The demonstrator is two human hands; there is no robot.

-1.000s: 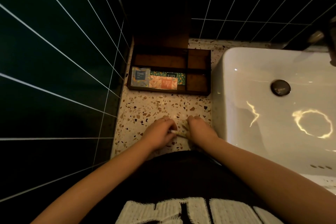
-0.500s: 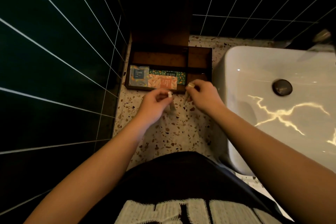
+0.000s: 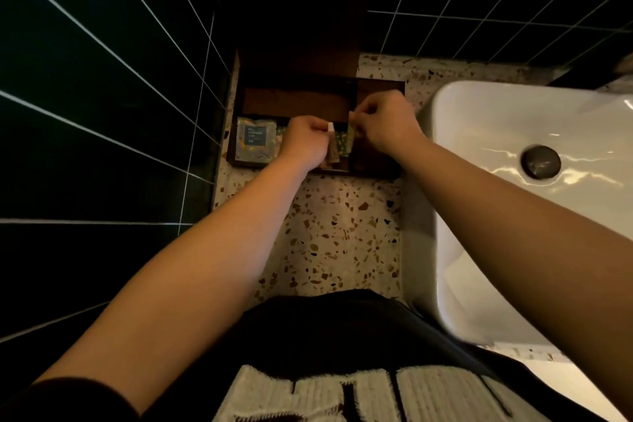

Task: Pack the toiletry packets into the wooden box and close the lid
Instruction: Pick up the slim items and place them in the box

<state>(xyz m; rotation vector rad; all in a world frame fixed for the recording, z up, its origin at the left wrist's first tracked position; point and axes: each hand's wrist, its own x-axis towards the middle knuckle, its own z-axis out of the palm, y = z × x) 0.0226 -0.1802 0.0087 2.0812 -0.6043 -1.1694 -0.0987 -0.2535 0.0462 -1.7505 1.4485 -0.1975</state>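
The dark wooden box (image 3: 298,105) stands at the back of the terrazzo counter with its lid (image 3: 301,27) upright against the wall. A grey-blue shower cap packet (image 3: 255,139) lies in the front left compartment, and a green patterned packet (image 3: 340,140) shows beside it. My left hand (image 3: 305,144) hovers over that front compartment, shut on a small tube with a white cap (image 3: 331,144). My right hand (image 3: 387,123) is over the box's right side, pinching a thin pale packet (image 3: 351,137) by its top. An orange packet seen earlier is hidden under my left hand.
A white basin (image 3: 513,181) with a dark drain plug (image 3: 540,161) fills the right side. Dark tiled walls close in on the left and behind. The speckled terrazzo counter (image 3: 335,233) lies between the box and my body.
Both hands have lifted off the counter near my body and moved forward over the box, each carrying a small item.
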